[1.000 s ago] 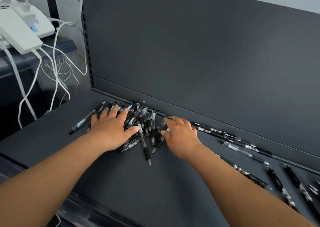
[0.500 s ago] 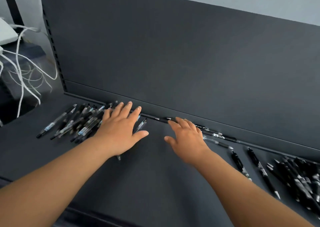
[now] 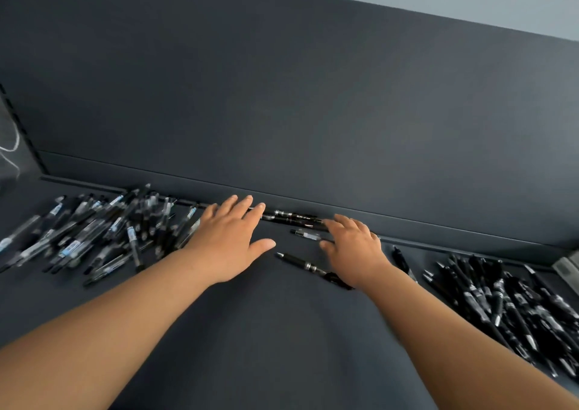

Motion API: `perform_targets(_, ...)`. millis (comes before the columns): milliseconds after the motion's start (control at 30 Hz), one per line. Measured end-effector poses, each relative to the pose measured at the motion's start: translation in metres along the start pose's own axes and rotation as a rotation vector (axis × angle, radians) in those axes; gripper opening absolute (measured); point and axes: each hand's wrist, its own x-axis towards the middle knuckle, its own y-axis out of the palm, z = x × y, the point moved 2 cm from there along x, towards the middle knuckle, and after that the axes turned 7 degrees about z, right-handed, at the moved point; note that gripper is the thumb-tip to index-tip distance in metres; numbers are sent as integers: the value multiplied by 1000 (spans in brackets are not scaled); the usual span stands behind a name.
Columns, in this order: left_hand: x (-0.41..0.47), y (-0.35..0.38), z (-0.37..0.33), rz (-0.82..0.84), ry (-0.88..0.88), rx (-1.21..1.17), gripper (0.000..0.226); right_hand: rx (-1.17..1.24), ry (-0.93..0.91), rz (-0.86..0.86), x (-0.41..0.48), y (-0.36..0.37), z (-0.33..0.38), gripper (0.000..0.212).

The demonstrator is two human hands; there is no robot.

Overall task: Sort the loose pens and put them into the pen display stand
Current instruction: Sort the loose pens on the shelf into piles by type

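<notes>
**Figure: Two bare hands between two heaps of pens on a dark shelf**

An upright dark grey back panel [image 3: 313,111] fills the upper view. Below it lies a flat dark grey shelf [image 3: 282,347], which carries everything. At far right is a dense heap of black pens [image 3: 507,309], and at far left is a looser heap of pens with clear barrels and blue labels [image 3: 94,237], blurred at its outer end.

The left hand [image 3: 228,243] lies palm down just beside the left heap. Its fingers [image 3: 241,206] are straight and spread toward the panel's foot, with the thumb out to the side, and it holds nothing. The right hand [image 3: 354,253] is also palm down, its fingers [image 3: 347,224] gently bent and gripping nothing.

Three single pens lie between the hands:
- a black printed pen [image 3: 294,217] against the panel's foot, reaching from the left fingertips to the right
- a shorter clear-barrelled pen [image 3: 308,235] near the right thumb
- a black pen [image 3: 304,264] running under the right wrist

A white cable [image 3: 12,146] shows at the left edge.
</notes>
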Motion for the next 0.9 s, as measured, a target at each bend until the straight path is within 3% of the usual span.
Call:
perform_targets(200,32,4,-11,13,33,-141,66,6,-4,32,12,2,-5,52)
perform_targets(400,49,7,-18,48,67,-142,54,4,7,36,20,5,-8,53)
perform_targets(633,58,2,-15,-35,18,-63,27,72,-4,10,24,6,-14,52)
perform_targets(733,57,4,-13,-26,17,-116,20,77,-8,-6,25,6,-15,41)
perform_targets(900,52,6,-12,2,16,-167,32,90,-23,-17,27,7,-15,49)
